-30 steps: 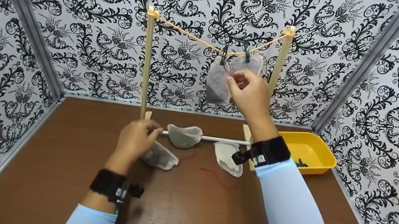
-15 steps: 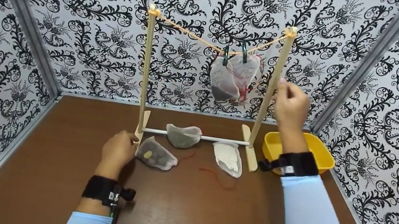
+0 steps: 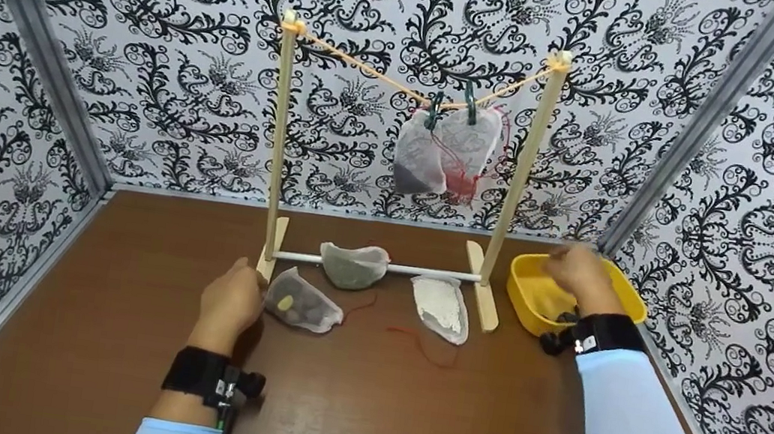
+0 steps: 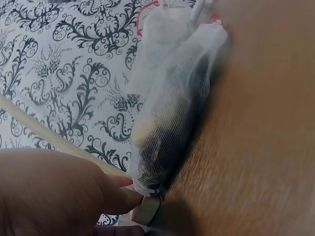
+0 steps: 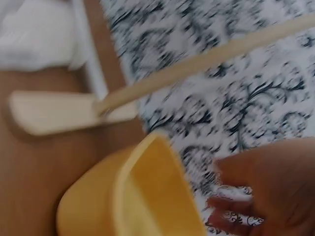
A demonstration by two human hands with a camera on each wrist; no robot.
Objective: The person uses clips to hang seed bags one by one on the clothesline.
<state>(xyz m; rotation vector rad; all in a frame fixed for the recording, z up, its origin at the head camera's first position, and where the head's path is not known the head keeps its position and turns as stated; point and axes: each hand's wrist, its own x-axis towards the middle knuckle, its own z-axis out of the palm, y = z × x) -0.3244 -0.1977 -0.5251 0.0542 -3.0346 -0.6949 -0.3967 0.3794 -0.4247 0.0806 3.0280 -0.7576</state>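
My left hand [image 3: 232,297] grips the front end of the left wooden foot [image 4: 145,210] of a small clothesline stand. Beside it lies a mesh bag of stones [image 3: 303,304], its near corner right at my fingertips in the left wrist view. Over the yellow tub [image 3: 520,281] is my right hand [image 3: 579,274], blurred, fingers loosely bent with nothing seen between them. From the stand's orange cord [image 3: 362,67], two dark green clothespins hold up a mesh bag with dark contents [image 3: 420,153] and another with red contents [image 3: 470,138].
A bag with greenish contents [image 3: 353,269] leans on the white crossbar [image 3: 417,271]. To its right lies a bag of white material [image 3: 439,306], with a loose red string [image 3: 419,341] nearby. The stand's right post [image 3: 525,161] rises between the hanging bags and the tub.
My right hand has left the hanging bags, moving right and down to the yellow tub. My left hand has shifted from beside the stone bag to the stand's left foot.
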